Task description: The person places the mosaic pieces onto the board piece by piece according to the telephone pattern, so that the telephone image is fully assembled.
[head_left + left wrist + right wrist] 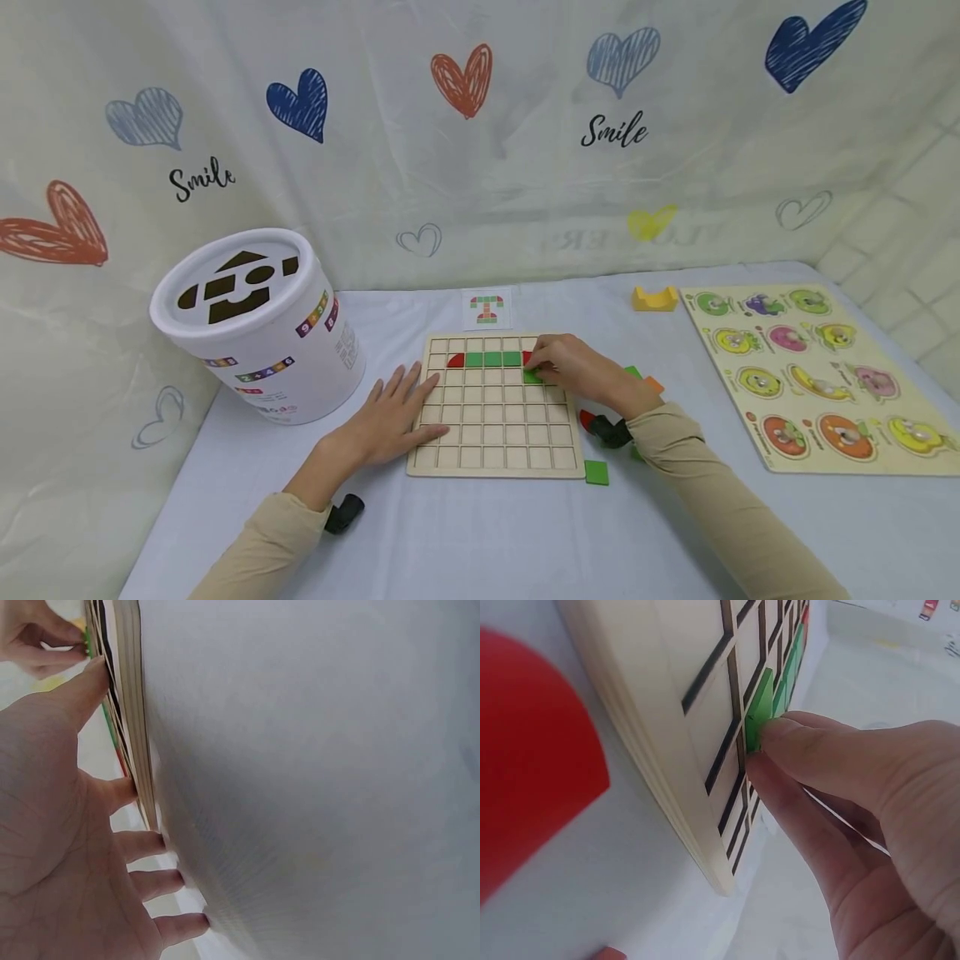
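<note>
One green tile point(532, 377) pinched by our right hand point(567, 364), grip narrow, at wooden grid board point(493, 436); our left hand point(384, 423) rests spread on edge.

We are seeing a pale sheet point(517, 183) with hearts point(298, 107) and "Smile" words point(615, 131) hanging behind a white-covered table point(465, 533).

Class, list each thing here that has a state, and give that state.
Grid board: flat, partly filled
Green tile: pinched by the right hand
Left hand: fingers extended, at the grid board's left edge
White bucket: upright, lid on
Loose green tile: lying on the cloth
Fruit puzzle: flat, pictures up
</note>
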A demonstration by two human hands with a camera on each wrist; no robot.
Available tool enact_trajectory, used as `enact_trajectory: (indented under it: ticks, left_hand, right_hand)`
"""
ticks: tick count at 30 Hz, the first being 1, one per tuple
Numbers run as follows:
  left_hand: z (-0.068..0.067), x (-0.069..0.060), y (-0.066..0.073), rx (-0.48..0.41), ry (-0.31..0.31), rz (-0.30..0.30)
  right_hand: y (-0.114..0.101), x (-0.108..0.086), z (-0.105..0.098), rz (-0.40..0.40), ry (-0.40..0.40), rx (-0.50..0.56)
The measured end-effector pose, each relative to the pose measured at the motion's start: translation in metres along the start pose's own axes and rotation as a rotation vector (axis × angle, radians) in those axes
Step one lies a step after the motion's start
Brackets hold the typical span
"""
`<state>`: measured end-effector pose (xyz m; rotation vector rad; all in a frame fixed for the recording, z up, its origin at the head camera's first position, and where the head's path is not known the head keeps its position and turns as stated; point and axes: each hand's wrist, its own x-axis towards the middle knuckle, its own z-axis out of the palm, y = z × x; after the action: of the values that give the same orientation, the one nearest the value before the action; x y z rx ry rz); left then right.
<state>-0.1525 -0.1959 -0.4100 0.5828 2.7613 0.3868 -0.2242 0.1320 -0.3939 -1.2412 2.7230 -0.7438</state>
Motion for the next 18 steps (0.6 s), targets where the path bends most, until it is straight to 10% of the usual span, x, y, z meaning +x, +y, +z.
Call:
enact_trajectory:
  ticks: [18]
  left_hand:
    - [0.0,0.002,0.0,0.008,0.007,0.008]
  right_hand:
    - [0.014,-0.028,-0.013,0.109,0.064,0.043]
